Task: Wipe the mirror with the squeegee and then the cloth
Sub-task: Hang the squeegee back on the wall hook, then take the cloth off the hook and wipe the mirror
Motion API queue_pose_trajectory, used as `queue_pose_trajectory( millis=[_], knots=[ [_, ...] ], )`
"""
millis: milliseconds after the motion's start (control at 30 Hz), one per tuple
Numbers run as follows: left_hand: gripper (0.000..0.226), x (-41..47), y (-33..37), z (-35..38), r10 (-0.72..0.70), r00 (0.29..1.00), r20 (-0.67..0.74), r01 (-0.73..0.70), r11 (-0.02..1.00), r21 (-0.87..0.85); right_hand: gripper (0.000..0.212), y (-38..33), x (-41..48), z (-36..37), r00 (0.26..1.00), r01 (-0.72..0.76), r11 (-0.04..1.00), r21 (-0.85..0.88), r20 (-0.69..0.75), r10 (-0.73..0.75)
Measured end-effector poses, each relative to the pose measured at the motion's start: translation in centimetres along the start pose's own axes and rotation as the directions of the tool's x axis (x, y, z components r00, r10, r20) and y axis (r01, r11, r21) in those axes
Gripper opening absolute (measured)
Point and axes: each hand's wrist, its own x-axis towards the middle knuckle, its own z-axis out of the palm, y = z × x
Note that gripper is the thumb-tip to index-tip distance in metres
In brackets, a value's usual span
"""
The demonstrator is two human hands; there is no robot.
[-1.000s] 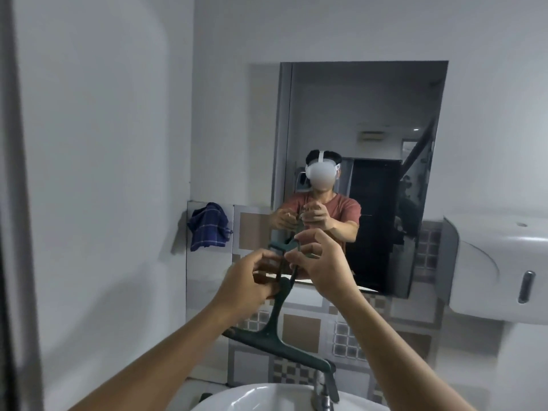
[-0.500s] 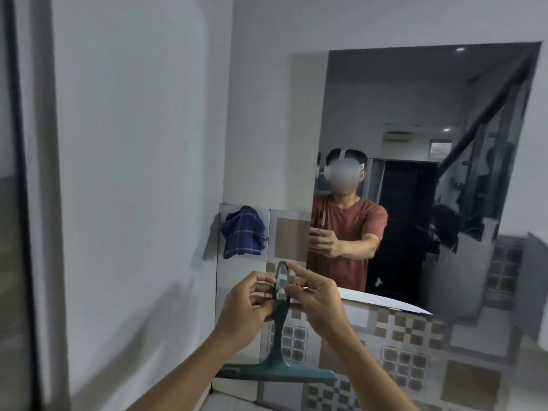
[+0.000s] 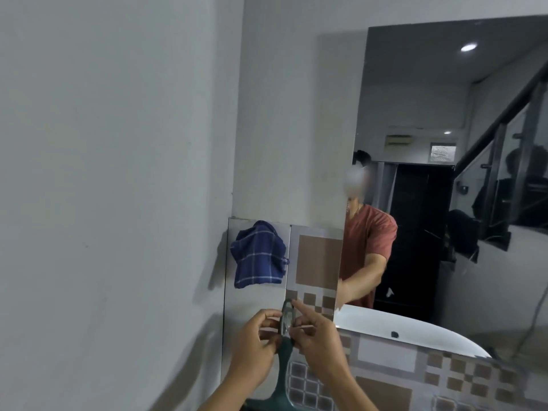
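Note:
A dark green squeegee (image 3: pixel 282 372) hangs handle-up against the tiled wall, its blade cut off by the bottom edge. My left hand (image 3: pixel 255 348) and my right hand (image 3: pixel 318 339) both pinch the loop at the top of its handle. A blue checked cloth (image 3: pixel 257 254) hangs on the wall above and left of my hands. The mirror (image 3: pixel 462 161) fills the upper right and reflects a person in a red shirt.
A plain white side wall (image 3: pixel 118 173) closes in on the left. Brown and grey patterned tiles (image 3: pixel 385 378) run below the mirror. A white basin shows only as a reflection in the mirror's lower part.
The view has swung left and closer to the wall, so the mirror sits further right. Both hands stay on the squeegee's handle loop, now low in the frame beneath the cloth.

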Motion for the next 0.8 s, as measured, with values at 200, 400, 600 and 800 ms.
queue_pose_trajectory(
  millis=[200,400,600,800],
  knots=[
    [0.048,1.5,-3.1,1.9,0.02,1.0,0.0,-0.019,0.997,0.075,0.063,3.4,1.4,1.1,0.999,0.01,0.994,-0.106,-0.052,-0.016],
    [0.048,1.8,-5.5,3.3,0.061,0.997,-0.038,-0.051,0.976,0.213,0.073,5.9,1.6,2.2,0.99,-0.023,0.991,-0.129,-0.139,0.005],
    [0.052,1.4,-5.9,3.4,0.107,0.993,-0.046,-0.094,0.968,0.233,0.058,5.1,1.0,1.1,0.998,0.023,0.965,-0.263,-0.055,-0.039],
    [0.037,0.8,-1.8,0.8,0.3,0.91,-0.287,-0.222,0.935,0.276,0.037,-0.4,0.3,0.0,0.932,0.232,0.89,-0.392,-0.174,-0.319]
  ],
)
